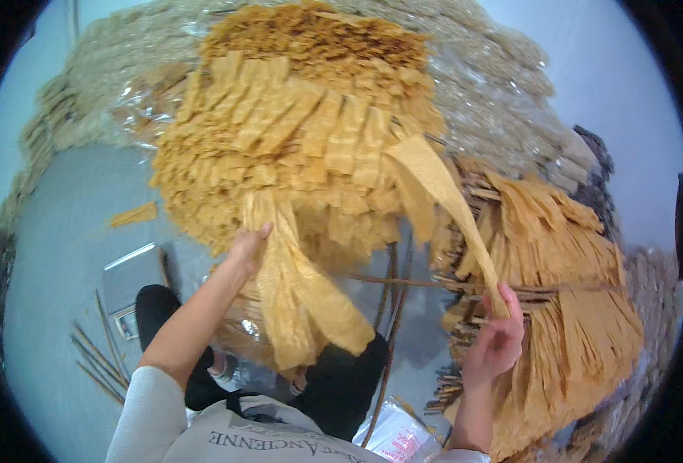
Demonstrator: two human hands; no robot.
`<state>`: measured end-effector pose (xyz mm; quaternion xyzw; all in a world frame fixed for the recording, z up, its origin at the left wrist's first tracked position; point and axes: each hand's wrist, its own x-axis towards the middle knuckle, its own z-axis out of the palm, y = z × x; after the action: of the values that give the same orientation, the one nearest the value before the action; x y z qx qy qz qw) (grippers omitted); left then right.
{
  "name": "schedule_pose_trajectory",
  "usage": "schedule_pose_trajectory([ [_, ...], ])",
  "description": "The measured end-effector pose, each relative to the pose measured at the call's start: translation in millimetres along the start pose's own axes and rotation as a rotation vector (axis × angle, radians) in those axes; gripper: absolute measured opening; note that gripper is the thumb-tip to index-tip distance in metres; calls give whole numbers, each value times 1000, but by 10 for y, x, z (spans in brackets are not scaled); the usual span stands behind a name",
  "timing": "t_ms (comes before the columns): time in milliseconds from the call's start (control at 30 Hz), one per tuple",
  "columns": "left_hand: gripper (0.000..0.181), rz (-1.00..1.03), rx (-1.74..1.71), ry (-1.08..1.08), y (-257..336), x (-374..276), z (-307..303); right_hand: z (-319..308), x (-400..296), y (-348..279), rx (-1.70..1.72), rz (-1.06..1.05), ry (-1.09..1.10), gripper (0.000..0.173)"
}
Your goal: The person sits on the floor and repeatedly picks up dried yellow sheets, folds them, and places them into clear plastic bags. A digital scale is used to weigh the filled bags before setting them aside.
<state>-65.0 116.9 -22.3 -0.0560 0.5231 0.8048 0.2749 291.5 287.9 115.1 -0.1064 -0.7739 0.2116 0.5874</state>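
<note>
My left hand [250, 247] grips a gathered bunch of thin yellow strips [295, 289] near its top; their loose ends hang down over my knees. The strips look like crinkled cloth or paper; I cannot tell which. To the right, my right hand [504, 324] pinches the narrowed lower end of one long yellow strip [454, 191]. Its wide upper end lies against the right side of a tall heap of folded yellow strips [295, 127]. Past my right hand lies another pile of yellow strips [584, 301], with thin brown sticks at its left edge.
Pale bundles in clear plastic [480, 87] are stacked behind the heap. Brown rods [396, 289] stand near my right knee, and one crosses towards the right pile. A grey flat case [133, 275], loose thin sticks [101, 359] and a yellow scrap [134, 215] lie on the left floor. A white printed bag [396, 431] lies below.
</note>
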Motion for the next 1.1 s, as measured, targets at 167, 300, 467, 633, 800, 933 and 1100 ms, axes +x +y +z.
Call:
schedule_pose_trajectory([
  [167, 25, 308, 215, 254, 298, 126, -374, 168, 57, -575, 73, -70, -218, 11],
  [300, 23, 550, 292, 150, 487, -109, -485, 596, 147, -816, 227, -221, -547, 14],
  [467, 36, 335, -5, -14, 670, -585, -455, 1176, -43, -775, 426, -234, -584, 16],
  [633, 43, 153, -424, -83, 705, -542, -647, 1351, -232, -763, 473, -160, -749, 10],
  [800, 28, 309, -513, -143, 690, -386, -717, 1451, -411, -940, 472, -92, -1111, 10],
  [933, 16, 335, -527, -121, 799, -374, -785, 1594, -588, -912, 317, -401, -1290, 17],
  [1100, 15, 318, -421, -86, 930, -714, -549, 1664, -429, -925, 142, -599, -1328, 59],
])
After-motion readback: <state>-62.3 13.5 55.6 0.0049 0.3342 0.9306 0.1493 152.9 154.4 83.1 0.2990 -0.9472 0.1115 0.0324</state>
